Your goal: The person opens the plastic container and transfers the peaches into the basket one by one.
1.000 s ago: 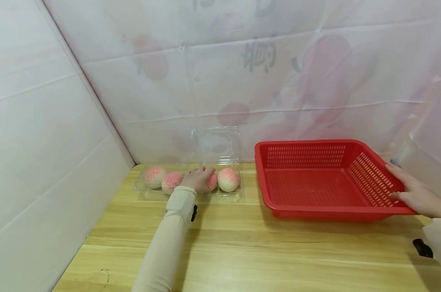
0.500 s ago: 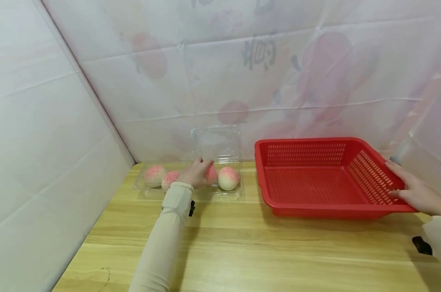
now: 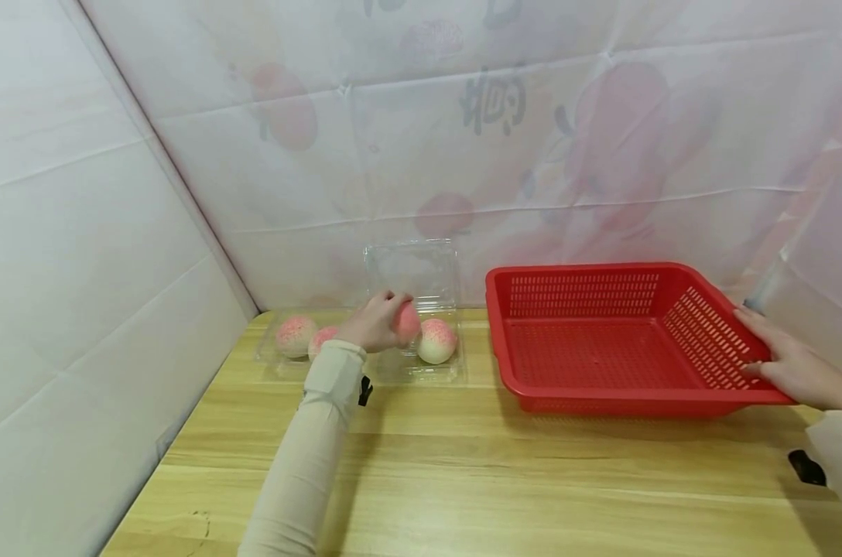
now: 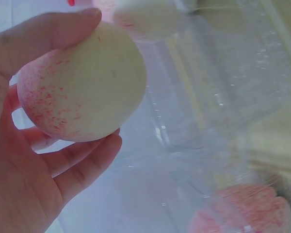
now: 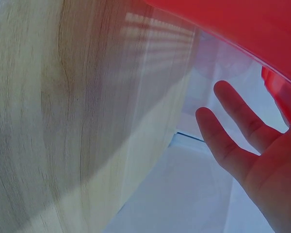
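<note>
My left hand (image 3: 374, 325) holds a round white peach (image 4: 94, 85) with pink speckles between thumb and fingers, above a clear plastic container (image 3: 431, 374). One peach (image 3: 438, 342) sits in the right part of that container, beside the held one. Two further peaches, a left one (image 3: 296, 336) and one partly behind my left hand (image 3: 320, 339), lie in clear plastic on the left. At the right, my right hand (image 3: 790, 363) grips the rim of a red plastic basket (image 3: 595, 398), its thumb inside. Two of its fingers stretch out below the rim in the right wrist view.
A clear lid (image 3: 410, 271) stands raised behind the container. Pale printed cloth (image 3: 393, 170) hangs behind the table, and white cloth (image 3: 80, 232) on the left. The wooden table (image 3: 463, 480) extends in front of the basket and containers.
My left hand has lifted the peach it covered up out of its place in the container. My right hand and the basket stay where they were.
</note>
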Demonstrator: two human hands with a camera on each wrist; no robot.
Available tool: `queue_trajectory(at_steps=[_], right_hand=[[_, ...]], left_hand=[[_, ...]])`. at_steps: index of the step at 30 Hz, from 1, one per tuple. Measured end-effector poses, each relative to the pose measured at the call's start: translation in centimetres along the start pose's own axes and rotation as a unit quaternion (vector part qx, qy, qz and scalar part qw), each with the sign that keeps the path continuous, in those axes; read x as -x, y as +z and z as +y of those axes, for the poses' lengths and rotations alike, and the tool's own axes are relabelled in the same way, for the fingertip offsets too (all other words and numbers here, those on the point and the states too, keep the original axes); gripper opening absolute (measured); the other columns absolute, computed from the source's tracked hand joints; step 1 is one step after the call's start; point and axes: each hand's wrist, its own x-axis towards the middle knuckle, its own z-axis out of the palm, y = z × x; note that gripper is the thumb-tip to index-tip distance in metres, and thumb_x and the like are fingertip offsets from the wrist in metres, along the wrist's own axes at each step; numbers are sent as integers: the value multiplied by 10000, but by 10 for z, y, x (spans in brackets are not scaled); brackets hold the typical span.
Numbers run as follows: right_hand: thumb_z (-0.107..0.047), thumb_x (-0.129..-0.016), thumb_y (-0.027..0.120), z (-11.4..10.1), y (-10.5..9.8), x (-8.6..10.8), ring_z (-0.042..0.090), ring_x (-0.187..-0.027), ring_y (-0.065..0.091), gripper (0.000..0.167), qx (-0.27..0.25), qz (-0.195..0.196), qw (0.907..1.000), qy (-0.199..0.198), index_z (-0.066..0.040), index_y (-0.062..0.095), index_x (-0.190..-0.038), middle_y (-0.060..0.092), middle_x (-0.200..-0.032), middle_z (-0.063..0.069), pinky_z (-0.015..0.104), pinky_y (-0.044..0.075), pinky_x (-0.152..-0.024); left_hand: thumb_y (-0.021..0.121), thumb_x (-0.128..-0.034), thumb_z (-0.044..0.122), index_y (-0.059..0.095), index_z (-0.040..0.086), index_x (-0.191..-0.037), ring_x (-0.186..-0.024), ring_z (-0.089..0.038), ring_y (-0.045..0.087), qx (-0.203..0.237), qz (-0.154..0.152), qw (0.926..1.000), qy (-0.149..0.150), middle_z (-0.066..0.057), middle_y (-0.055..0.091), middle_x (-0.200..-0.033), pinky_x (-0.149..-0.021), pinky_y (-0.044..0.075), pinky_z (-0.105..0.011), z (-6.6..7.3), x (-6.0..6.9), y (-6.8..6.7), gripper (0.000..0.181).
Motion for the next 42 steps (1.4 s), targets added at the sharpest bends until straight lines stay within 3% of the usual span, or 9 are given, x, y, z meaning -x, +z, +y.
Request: queue_trajectory(at_steps=[8, 14, 21, 29, 42], right_hand=[[145, -883, 493, 0, 2, 0, 655, -1401, -54, 813, -119, 41, 9999, -64, 134, 8, -1535, -93, -1563, 418, 810, -30, -1062], [143, -900, 493, -5, -3, -1, 704, -1290, 128, 796, -4, -2, 9999, 119, 136, 9, -1533, -80, -1549, 440, 863, 131, -991], [152, -887, 491, -7, -1, 0, 701, -1360, 30, 786, -41, 106, 9999, -72, 157, 29, -1523, -51, -1543, 451, 824, 11, -1051], [143, -884, 506, -2, -1, -2, 709, -1255, 144, 793, 46, 47, 10000, 55, 153, 41, -1527, -14, -1530, 471, 866, 99, -991], [144, -890, 501, -2, 0, 0, 714, -1290, 119, 793, 45, 63, 10000, 44, 150, 32, -1529, -31, -1542, 456, 861, 84, -1003]], left_hand=[[886, -759, 148, 501, 94, -1480, -1166, -363, 589, 40, -98, 9999, 54, -211, 522, -1368, -912, 557, -500, 7, -4, -9, 818], [860, -788, 169, 509, 109, -1473, -1175, -362, 589, 110, -206, 9996, 174, -214, 528, -1385, -911, 552, -516, 14, -10, -15, 772], [835, -807, 170, 492, 124, -1495, -1156, -336, 598, 21, -259, 9994, 234, -196, 537, -1377, -900, 556, -492, 25, -16, -21, 770], [833, -800, 138, 476, 123, -1508, -1132, -315, 605, 44, -194, 9993, 325, -187, 546, -1357, -900, 558, -474, 39, -22, -28, 794], [856, -810, 247, 454, 180, -1525, -1102, -264, 589, -4, -368, 9986, 370, -126, 518, -1371, -875, 557, -461, 59, -36, -34, 823]])
